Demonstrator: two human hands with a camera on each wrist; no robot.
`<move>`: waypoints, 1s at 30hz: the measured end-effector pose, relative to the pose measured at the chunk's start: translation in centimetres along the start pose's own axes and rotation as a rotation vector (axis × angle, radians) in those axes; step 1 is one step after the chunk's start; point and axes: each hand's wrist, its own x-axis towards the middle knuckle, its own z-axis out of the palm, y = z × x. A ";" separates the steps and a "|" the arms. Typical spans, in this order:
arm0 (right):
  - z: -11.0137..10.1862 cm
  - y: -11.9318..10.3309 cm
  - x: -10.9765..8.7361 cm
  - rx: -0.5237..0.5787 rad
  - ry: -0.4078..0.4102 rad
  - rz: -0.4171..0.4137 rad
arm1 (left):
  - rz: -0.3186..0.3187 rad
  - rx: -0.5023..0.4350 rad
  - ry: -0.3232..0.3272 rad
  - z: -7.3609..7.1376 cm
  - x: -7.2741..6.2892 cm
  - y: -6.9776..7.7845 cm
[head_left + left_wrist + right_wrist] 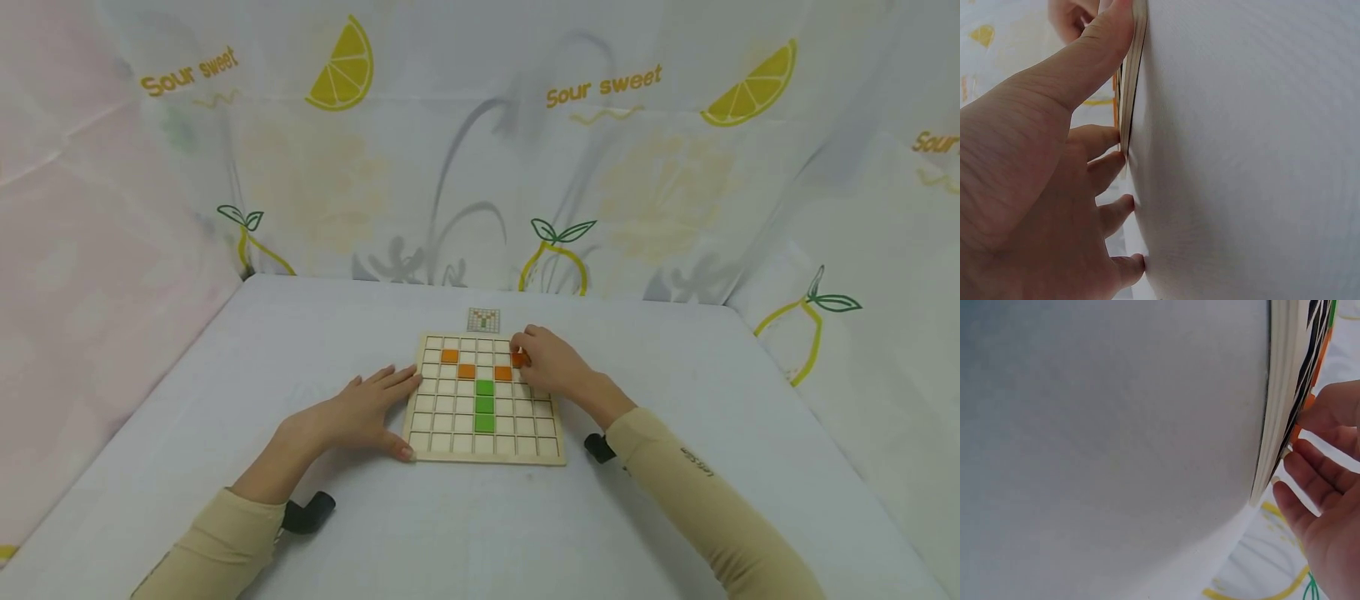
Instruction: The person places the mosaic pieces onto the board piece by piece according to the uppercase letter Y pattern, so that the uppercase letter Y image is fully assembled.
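A square wooden grid board [487, 459] lies on the white table. Three green tiles [484, 405] form a column in its middle. Orange tiles sit above them: an upper left one [449, 356], an inner left one [467, 371] and an inner right one [503, 373]. At the board's upper right, my right hand [553, 362] pinches another orange tile [520, 360], partly hidden by the fingers. My left hand [356, 414] rests against the board's left side, fingers spread, thumb at the near corner. In the left wrist view its thumb [1094, 53] lies along the board's edge.
Just beyond the board lies a small card [483, 320] printed with a coloured grid pattern. Black devices show beneath the left wrist [309, 512] and the right wrist [599, 447]. Lemon-printed cloth [420, 167] hangs behind the table.
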 end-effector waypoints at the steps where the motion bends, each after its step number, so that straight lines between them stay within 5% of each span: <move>1: 0.0 0.0 0.0 -0.004 -0.002 0.001 | -0.001 -0.001 0.000 0.0 0.0 0.0; 30: -0.4 -0.2 -0.7 0.007 0.033 -0.035 | -0.001 -0.002 -0.001 0.0 0.1 0.0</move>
